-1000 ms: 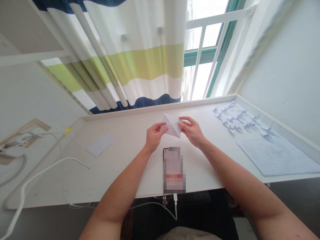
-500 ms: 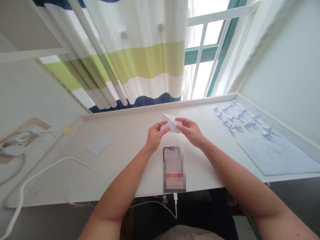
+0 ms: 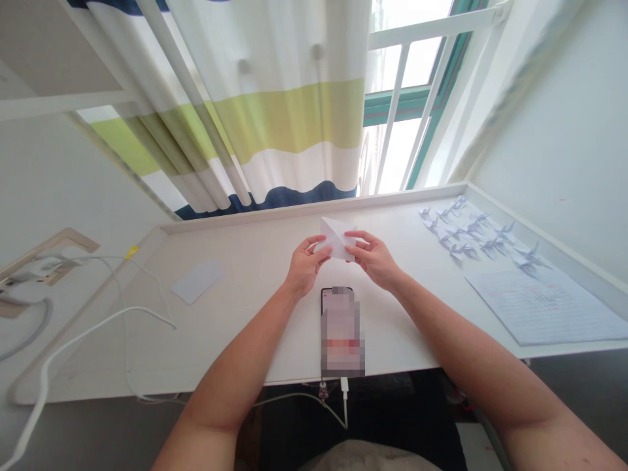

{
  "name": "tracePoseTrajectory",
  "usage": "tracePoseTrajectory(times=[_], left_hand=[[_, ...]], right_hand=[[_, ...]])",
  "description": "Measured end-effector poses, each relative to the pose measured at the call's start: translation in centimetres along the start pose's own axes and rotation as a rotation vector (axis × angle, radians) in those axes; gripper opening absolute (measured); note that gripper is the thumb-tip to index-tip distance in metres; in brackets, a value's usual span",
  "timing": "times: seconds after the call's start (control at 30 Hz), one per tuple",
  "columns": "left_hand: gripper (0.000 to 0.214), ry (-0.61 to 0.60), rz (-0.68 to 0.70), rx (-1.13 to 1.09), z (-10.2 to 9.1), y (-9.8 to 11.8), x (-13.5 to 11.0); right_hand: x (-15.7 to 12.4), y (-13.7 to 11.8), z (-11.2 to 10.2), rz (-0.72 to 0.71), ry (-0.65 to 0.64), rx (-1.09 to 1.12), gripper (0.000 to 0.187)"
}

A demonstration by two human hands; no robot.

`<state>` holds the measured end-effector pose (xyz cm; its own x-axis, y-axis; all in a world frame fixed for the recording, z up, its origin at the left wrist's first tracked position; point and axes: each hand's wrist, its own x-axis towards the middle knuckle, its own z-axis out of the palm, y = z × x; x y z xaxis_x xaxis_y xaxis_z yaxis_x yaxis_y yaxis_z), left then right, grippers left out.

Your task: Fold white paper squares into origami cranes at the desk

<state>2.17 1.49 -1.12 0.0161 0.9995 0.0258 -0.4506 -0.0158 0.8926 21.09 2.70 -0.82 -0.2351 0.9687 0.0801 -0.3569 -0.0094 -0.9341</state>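
Observation:
I hold a folded piece of white paper [image 3: 336,237] above the middle of the white desk [image 3: 255,314]. My left hand [image 3: 303,267] pinches its left side with thumb and fingers. My right hand [image 3: 375,258] pinches its right side, fingers curled over the top edge. The paper is a small folded shape with a pointed upper corner, tilted toward the window. A phone [image 3: 342,330] lies flat on the desk just below my hands, a cable plugged into its near end.
Several small folded paper cranes [image 3: 473,232] sit at the back right. A lined sheet of paper [image 3: 540,307] lies at the right edge. A small white slip [image 3: 197,282] lies at left. White cables [image 3: 98,327] trail over the desk's left end. A striped curtain [image 3: 275,118] hangs behind.
The folded paper has been turned and folded down between my fingers; its lower point no longer shows. Both hands have stayed in nearly the same spot.

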Motion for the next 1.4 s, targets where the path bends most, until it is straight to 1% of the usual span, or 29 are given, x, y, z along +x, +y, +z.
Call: tracePoseTrajectory(times=[0.17,0.23,0.3,0.4,0.47,0.53,0.7,0.8,0.87,0.93,1.0,1.07,1.13,1.23,1.4], left_hand=[[0.053,-0.07,-0.052,0.053,0.0,0.1,-0.1],[0.053,-0.055,-0.049,0.098,0.1,-0.1,-0.2],[0.05,-0.006,0.01,0.157,0.1,-0.4,-0.3],[0.043,0.064,0.148,0.285,0.2,-0.6,-0.3],[0.043,0.073,0.199,0.349,0.3,-0.6,-0.4],[0.047,0.066,0.207,0.37,0.4,-0.7,-0.5],[0.045,0.093,0.194,0.305,0.5,-0.5,-0.5],[0.046,0.069,0.147,0.216,0.3,-0.1,-0.2],[0.048,0.039,0.095,0.172,0.2,0.2,-0.2],[0.053,0.009,0.057,0.14,0.1,0.3,-0.1],[0.063,-0.018,0.049,0.121,-0.1,0.2,-0.1],[0.071,-0.041,0.059,0.118,-0.2,0.0,0.0],[0.075,-0.056,0.066,0.102,-0.3,-0.3,0.1],[0.075,-0.068,0.061,0.058,-0.4,-0.5,0.2],[0.066,-0.087,0.048,0.052,-0.3,-0.3,0.0]], right_hand=[[0.0,0.1,0.0,0.0,-0.008,-0.006,0.057],[0.0,0.2,0.0,-0.013,-0.001,-0.031,0.057],[-0.1,0.2,0.0,-0.038,0.009,-0.066,0.056],[-0.2,0.1,0.1,-0.084,0.008,-0.129,0.056],[-0.3,0.1,0.2,-0.101,-0.001,-0.163,0.057],[-0.4,0.1,0.3,-0.104,-0.005,-0.179,0.058],[-0.2,0.2,0.1,-0.129,0.041,-0.159,0.06],[0.2,0.0,-0.4,-0.139,0.097,-0.098,0.054],[0.4,-0.3,-0.8,-0.127,0.111,-0.055,0.048],[0.5,-0.5,-1.0,-0.117,0.099,-0.037,0.043],[0.5,-0.7,-1.1,-0.113,0.075,-0.047,0.042],[0.4,-0.7,-1.0,-0.1,0.049,-0.069,0.043],[0.4,-0.6,-0.9,-0.081,0.03,-0.084,0.045],[0.2,-0.5,-0.7,-0.05,0.002,-0.076,0.047],[0.1,-0.3,-0.6,-0.012,-0.049,-0.048,0.05]])
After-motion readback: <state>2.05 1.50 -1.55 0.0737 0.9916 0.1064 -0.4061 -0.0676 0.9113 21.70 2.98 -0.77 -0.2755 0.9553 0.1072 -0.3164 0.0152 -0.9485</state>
